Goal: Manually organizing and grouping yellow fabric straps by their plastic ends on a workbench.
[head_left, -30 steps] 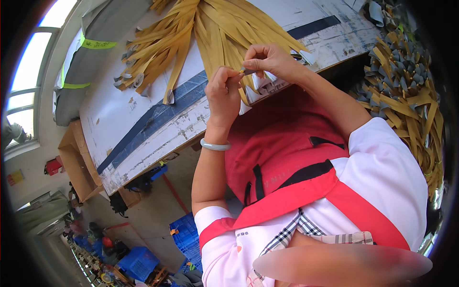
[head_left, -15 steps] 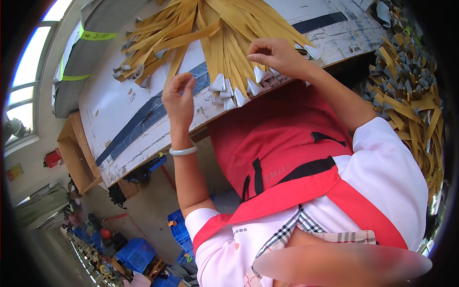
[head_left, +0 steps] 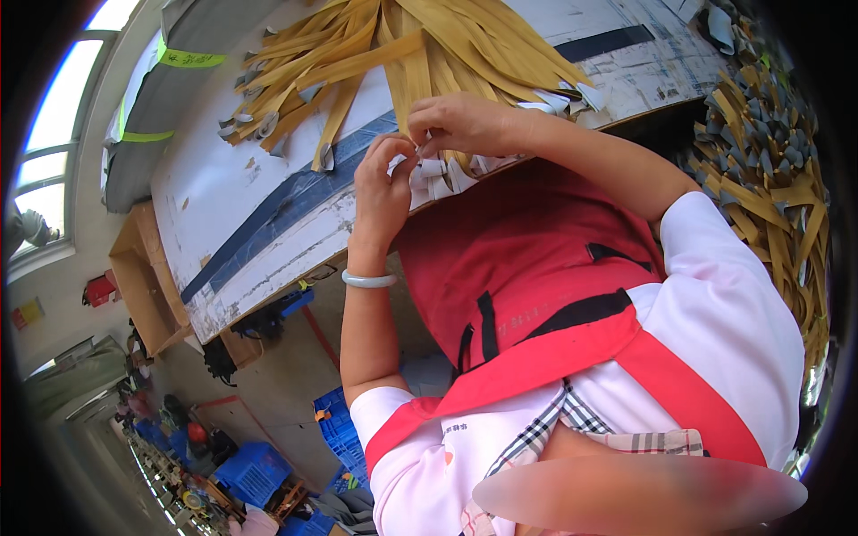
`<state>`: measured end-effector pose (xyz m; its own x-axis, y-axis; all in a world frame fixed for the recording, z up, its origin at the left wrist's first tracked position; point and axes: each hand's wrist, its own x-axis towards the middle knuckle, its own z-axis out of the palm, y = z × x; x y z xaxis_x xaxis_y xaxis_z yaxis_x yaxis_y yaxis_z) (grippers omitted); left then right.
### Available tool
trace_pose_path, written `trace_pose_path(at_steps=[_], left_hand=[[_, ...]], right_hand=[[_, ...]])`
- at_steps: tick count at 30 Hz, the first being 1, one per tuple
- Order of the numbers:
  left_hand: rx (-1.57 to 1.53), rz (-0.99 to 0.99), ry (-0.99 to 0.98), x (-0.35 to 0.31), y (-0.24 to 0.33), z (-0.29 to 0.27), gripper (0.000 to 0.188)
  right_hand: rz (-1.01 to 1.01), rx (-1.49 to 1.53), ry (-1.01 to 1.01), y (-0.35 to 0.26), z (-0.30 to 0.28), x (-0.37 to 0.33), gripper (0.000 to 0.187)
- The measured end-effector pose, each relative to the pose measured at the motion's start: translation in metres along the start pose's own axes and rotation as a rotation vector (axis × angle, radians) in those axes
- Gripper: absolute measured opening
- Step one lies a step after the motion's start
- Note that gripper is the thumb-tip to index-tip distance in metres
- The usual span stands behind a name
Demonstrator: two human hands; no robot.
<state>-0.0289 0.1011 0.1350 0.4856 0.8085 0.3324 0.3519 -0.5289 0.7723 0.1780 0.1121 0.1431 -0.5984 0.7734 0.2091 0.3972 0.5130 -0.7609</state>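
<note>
Worktable [head_left: 210,210], yellow straps [head_left: 465,45] fanwise toward near edge [head_left: 286,280]

Handwriting [head_left: 189,60] marks a yellow-green band [head_left: 191,59]; a white shirt [head_left: 728,286] bears small print [head_left: 454,428], a red apron [head_left: 527,241] faint lettering [head_left: 525,317], none clearly legible.

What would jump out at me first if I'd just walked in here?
Probably the mustard-yellow strips fanned across the white table, and the big heap of similar strips with grey ends at the far right. Next comes the red apron in the middle; just above it, the left hand and right hand meet near the table's front edge.
</note>
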Motion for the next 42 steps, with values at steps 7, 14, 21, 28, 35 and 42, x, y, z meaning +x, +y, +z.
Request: trace_pose_path(at_steps=[7, 14, 21, 28, 35, 42], left_hand=[[-0.313, -0.261, -0.028, 0.009, -0.011, 0.006, 0.007], [-0.805, -0.367, -0.011, 0.023, -0.012, 0.005, 0.017], [-0.918, -0.366, -0.005, 0.025, -0.014, 0.009, 0.023], [-0.808, -0.388, 0.177, 0.02, -0.003, 0.017, 0.022], [-0.367, -0.246, 0.247, 0.019, 0.01, 0.017, 0.02], [0.042, -0.058, 0.398, 0.02, 0.01, 0.043, 0.015]], right_hand=[[0.193, 0.034, -0.091, -0.002, -0.023, 0.0, 0.025], [0.23, 0.643, -0.082, 0.008, -0.03, 0.001, 0.015], [0.225, 0.753, -0.036, 0.004, -0.038, -0.002, 0.015], [-0.072, -0.072, 0.222, -0.004, -0.023, -0.005, 0.018], [-0.224, -0.34, 0.392, -0.011, -0.003, -0.015, 0.015], [-0.234, -0.443, 0.455, -0.001, 0.004, -0.017, 0.013]])
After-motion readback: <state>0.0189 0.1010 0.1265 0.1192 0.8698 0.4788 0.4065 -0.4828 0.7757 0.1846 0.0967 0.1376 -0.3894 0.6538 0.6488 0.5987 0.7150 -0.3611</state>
